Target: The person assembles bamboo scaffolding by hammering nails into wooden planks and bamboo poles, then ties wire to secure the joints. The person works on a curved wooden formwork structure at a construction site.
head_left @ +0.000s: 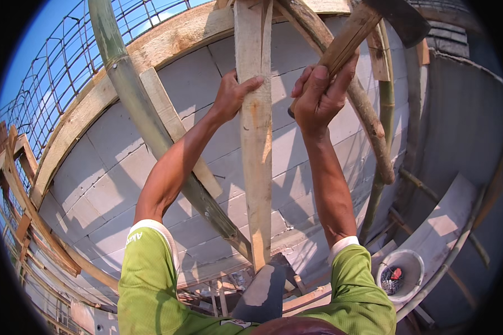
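some gap: left fingers [251, 85] on plank [256, 134] edge, right fingers [342, 84] around tool [353, 34]

Pale board [451, 207] at near right, sunlit in patches; whitish bucket [412, 268] appears to rest on near end, underside hidden.

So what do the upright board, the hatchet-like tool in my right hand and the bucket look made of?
Upright board: rough, unpainted wood, going by its visible grain. Hatchet-like tool: bare wooden handle, also showing grain; the dark, smooth head is probably metal. Bucket: smooth, pale grey, likely plastic, though the look leaves that open.
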Action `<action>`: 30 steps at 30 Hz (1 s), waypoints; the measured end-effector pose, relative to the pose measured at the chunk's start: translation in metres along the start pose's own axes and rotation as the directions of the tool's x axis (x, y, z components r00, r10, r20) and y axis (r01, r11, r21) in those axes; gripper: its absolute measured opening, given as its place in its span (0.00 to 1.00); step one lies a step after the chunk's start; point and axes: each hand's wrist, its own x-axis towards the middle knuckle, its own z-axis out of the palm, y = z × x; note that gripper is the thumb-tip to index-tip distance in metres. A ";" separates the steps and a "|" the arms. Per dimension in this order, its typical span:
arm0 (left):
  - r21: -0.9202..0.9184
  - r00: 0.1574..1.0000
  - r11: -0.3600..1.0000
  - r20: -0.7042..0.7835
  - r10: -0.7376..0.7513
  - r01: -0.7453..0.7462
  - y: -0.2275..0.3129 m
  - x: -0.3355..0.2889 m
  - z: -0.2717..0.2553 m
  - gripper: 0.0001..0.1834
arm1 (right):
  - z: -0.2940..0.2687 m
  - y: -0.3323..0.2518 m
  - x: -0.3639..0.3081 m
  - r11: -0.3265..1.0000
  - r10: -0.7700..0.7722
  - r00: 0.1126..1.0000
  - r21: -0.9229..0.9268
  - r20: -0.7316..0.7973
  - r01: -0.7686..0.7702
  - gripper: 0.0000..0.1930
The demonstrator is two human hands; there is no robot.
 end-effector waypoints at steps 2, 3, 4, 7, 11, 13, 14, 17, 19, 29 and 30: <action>0.000 0.999 1.000 -0.041 -0.016 0.016 -0.009 -0.019 -0.004 0.22 | 0.006 -0.002 -0.002 0.978 -0.048 0.985 0.191 -0.168 0.080 0.33; 0.087 0.993 0.996 0.120 -0.018 0.007 0.011 0.018 -0.009 0.22 | 0.018 0.010 0.007 0.977 -0.105 0.911 0.131 -0.399 0.170 0.33; 0.094 0.996 0.995 0.079 -0.032 0.024 0.009 0.006 -0.013 0.22 | 0.026 0.024 0.002 0.970 -0.080 0.890 0.171 -0.449 0.173 0.32; 0.071 0.998 0.997 0.052 -0.022 0.018 0.000 0.003 -0.006 0.22 | 0.012 0.063 0.005 0.908 0.050 0.939 -0.407 0.340 0.099 0.32; 0.118 0.999 0.993 0.027 -0.022 0.018 -0.004 -0.003 -0.016 0.24 | -0.005 0.001 0.011 0.994 0.100 0.994 -0.044 -0.034 -0.102 0.32; 0.111 0.999 0.994 0.031 -0.019 0.015 -0.002 0.000 -0.012 0.24 | -0.004 -0.023 0.020 0.945 0.067 0.909 0.318 -0.411 0.074 0.36; 0.109 0.999 0.994 0.031 -0.019 0.015 0.000 0.000 -0.012 0.24 | 0.004 -0.012 0.021 0.945 -0.018 0.880 0.279 -0.475 0.170 0.35; 0.088 0.997 0.995 0.061 -0.044 0.039 0.008 0.005 -0.006 0.24 | 0.015 0.054 0.002 0.962 -0.128 0.992 -0.242 0.000 0.124 0.33; 0.078 0.998 0.997 0.063 -0.014 0.009 -0.001 0.008 -0.003 0.24 | 0.006 0.069 0.015 0.862 -0.097 0.948 -0.451 0.302 0.232 0.31; 0.064 0.993 0.998 0.113 -0.017 0.009 0.010 0.010 -0.002 0.23 | 0.011 0.093 0.002 0.885 0.107 0.887 -0.449 0.450 0.121 0.33; 0.073 0.995 0.997 0.101 -0.026 0.018 0.005 0.008 -0.002 0.23 | 0.007 0.084 0.004 0.894 0.081 0.920 -0.436 0.384 0.103 0.33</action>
